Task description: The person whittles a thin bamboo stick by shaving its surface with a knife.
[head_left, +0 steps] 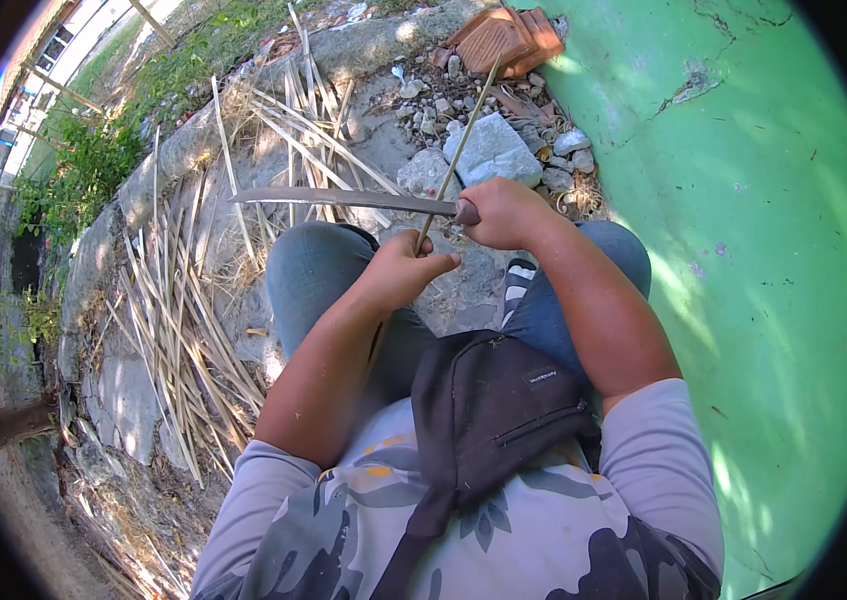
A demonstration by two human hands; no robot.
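Observation:
My right hand (506, 213) is closed round the handle of a long machete (344, 198), whose blade points left across my knees. In my closed left hand (406, 268) is a thin bamboo strip (464, 140), slanting up and away to the right. The blade crosses the strip just above my left fingers, close to the handle end. Whether the edge bites into the strip cannot be made out. Both hands are in front of my bent knees.
Many pale split strips (179, 330) lie heaped on the ground at left, with another bunch (309, 130) ahead. Pale stone blocks (494, 150), rubble and orange clay tiles (509, 42) lie beyond my hands. A green wall-like surface (744, 250) fills the right. A black bag (494, 410) hangs across my chest.

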